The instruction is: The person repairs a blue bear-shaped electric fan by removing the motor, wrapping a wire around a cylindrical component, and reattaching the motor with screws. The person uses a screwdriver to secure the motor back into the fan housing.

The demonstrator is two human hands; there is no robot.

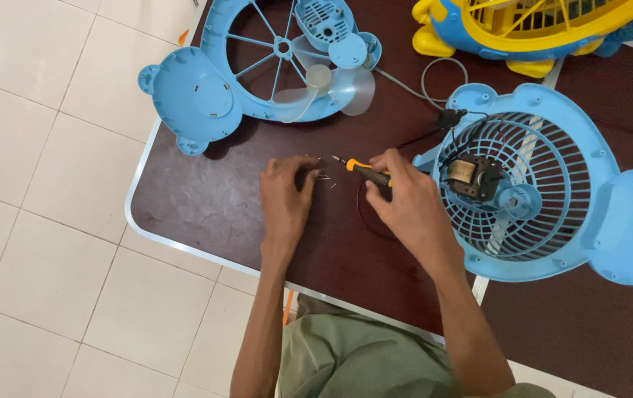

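My right hand (pixel 403 197) grips a screwdriver (pixel 360 168) with a yellow and black handle, its tip pointing left over the dark brown table (pixel 198 199). My left hand (pixel 285 193) rests on the table with its fingertips on several small screws (pixel 324 175) lying just left of the screwdriver tip. To the right lies a blue fan rear housing (pixel 552 199) with a grille and a small motor (pixel 471 175) mounted at its centre; black wires run from it.
A blue front fan frame (pixel 206 96) with a clear fan blade (pixel 324 82) lies at the table's far side. A yellow and blue fan (pixel 530 26) stands at the top right. A grey cable (pixel 434 77) loops between them. White floor tiles lie to the left.
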